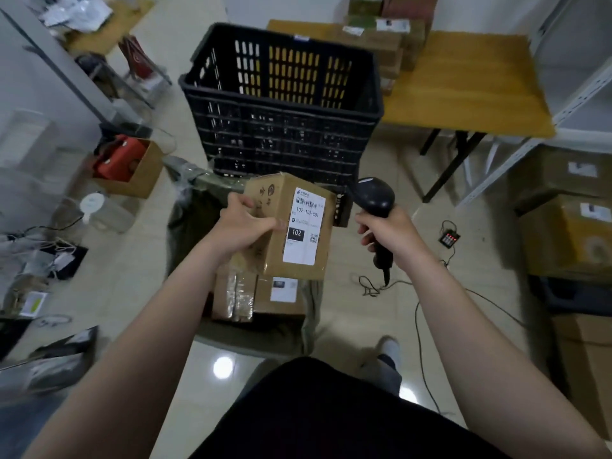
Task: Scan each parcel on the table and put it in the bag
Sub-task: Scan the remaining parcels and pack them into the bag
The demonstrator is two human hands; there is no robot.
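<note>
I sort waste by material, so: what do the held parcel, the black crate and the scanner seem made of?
Parcel: matte brown cardboard, by its folded edges, with a white paper label. Crate: black moulded plastic, by its slotted, ribbed walls. Scanner: black plastic, likely, with a slight sheen on its head.

Left hand (243,226): arm extended forward, thumb and fingers gripping a box (303,226) by its side. Right hand (385,231): arm extended, fingers curled round a scanner (376,197) handle.
</note>
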